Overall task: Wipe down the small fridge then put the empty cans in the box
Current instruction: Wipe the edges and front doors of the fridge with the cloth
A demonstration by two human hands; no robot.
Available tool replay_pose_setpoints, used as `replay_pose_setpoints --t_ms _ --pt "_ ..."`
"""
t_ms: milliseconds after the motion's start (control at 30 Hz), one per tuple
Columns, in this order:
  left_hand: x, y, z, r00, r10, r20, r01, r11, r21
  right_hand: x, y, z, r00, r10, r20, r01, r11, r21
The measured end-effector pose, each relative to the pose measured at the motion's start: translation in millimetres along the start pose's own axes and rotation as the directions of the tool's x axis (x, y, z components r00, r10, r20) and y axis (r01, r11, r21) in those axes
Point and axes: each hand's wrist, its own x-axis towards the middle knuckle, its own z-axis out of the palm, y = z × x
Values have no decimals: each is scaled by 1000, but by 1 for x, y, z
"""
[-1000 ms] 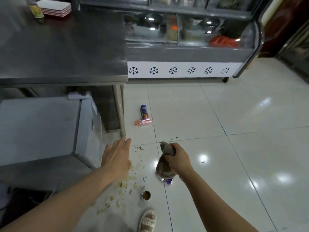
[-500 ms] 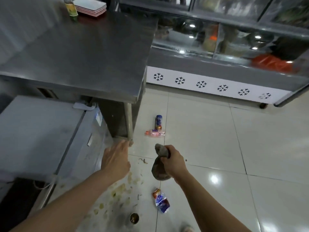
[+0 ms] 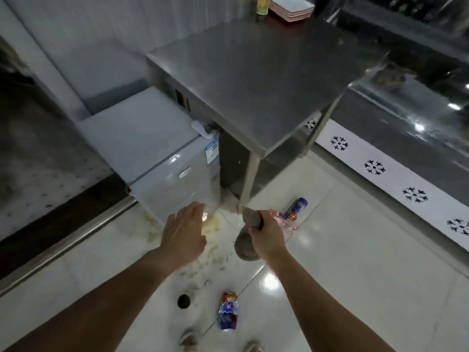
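A brushed, matt steel surface [image 3: 253,80] is seen above glossy white floor tiles [image 3: 355,262]. The small fridge [image 3: 142,138] is finished in smooth, pale grey sheen. A limp grey cloth [image 3: 245,246] and a crushed, shiny metal can [image 3: 228,315] are shown.

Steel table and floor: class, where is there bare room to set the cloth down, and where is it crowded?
Free: most of the steel table, short of the plates at its far edge; the small fridge top. Crowded: floor by the table leg, with cans and spilled scraps.

Right hand [image 3: 264,237] grips cloth [image 3: 247,243]; left hand [image 3: 184,229] spread near fridge [image 3: 152,148].
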Motion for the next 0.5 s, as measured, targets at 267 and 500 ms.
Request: replay_pose_setpoints --t_ms 267,500 --pt "-8 -72 -18 966 -229 -124 218 971 -96 20 -70 59 972 -231 45 228 972 63" --pt "11 -135 -22 906 -383 -179 345 915 -210 49 -121 124 882 -460 102 467 883 -54"
